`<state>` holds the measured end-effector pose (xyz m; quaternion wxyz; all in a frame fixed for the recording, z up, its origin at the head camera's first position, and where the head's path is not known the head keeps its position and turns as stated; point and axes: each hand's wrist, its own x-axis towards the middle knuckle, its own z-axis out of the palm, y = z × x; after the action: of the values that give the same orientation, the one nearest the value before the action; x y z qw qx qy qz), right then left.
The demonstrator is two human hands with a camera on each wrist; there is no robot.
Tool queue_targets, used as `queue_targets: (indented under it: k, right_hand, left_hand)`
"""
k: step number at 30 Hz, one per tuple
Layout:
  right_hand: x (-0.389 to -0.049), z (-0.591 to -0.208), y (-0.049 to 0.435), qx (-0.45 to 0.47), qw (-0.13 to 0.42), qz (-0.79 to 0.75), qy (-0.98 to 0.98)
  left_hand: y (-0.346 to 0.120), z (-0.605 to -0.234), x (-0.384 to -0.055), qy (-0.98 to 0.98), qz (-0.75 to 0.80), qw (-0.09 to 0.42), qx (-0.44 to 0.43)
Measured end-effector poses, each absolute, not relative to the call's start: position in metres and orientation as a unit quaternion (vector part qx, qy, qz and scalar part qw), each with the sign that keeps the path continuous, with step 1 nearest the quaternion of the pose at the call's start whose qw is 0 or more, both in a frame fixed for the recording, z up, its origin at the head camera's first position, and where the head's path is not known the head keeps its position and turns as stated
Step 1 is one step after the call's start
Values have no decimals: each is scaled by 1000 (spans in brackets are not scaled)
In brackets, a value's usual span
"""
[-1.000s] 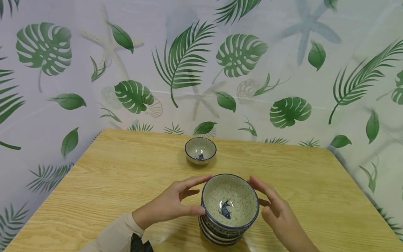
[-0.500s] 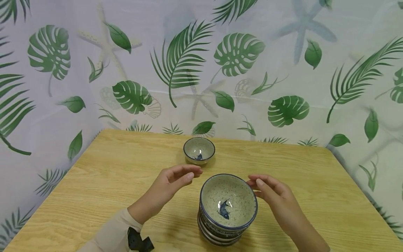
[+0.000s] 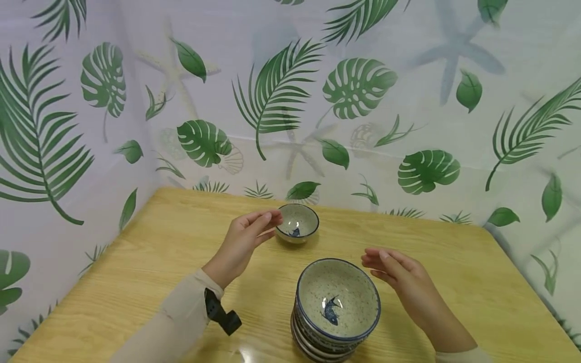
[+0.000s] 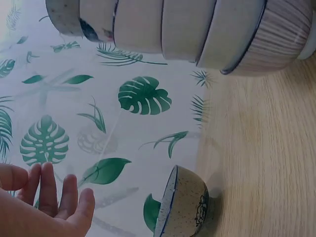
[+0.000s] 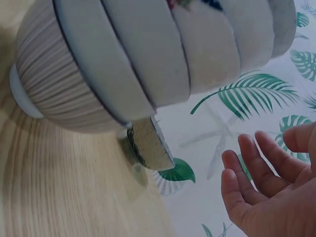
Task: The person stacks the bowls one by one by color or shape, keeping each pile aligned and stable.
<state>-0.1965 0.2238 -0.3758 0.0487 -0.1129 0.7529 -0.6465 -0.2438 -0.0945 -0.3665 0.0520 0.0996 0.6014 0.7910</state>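
A tall stack of several nested bowls (image 3: 338,302) stands near the table's front; the top one is speckled cream with a blue rim and a blue fish inside. Ribbed sides show on the lowest bowl (image 4: 276,37) in the left wrist view. Farther back sits a single small bowl (image 3: 297,222) of the same speckled, fish-painted kind. My left hand (image 3: 247,242) is raised with fingers extended, overlapping the small bowl's left rim in the head view. To the right of the stack, my right hand (image 3: 406,277) hovers with relaxed fingers, apart from the bowls. Neither hand holds anything.
The wood-grain table (image 3: 181,252) reaches back to a leaf-printed cloth backdrop (image 3: 363,101), which also runs along both sides. A black strapped device (image 3: 221,311) sits on the left wrist over a light sleeve (image 3: 177,317).
Both hands have come off the stack's sides. The left hand has moved forward toward the small bowl, while the right has drawn slightly away to the right. The head view has shifted slightly.
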Motion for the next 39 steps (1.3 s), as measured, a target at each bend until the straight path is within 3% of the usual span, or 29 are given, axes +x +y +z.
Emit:
queue_targets:
  k: [11, 18, 30, 39]
  right_hand:
    - [-213, -389, 230, -93, 65, -650, 752]
    - [-217, -396, 224, -72, 87, -652, 750]
    - [-218, -400, 228, -52, 79, -646, 758]
    - [-217, -404, 226, -52, 77, -651, 753]
  left_hand:
    - [-74, -390, -288, 594, 804, -19, -27]
    - [-75, -411, -303, 656, 751, 15, -76]
    - [-58, -440, -327, 688, 718, 74, -70]
    - [-55, -448, -331, 599, 790, 128, -44]
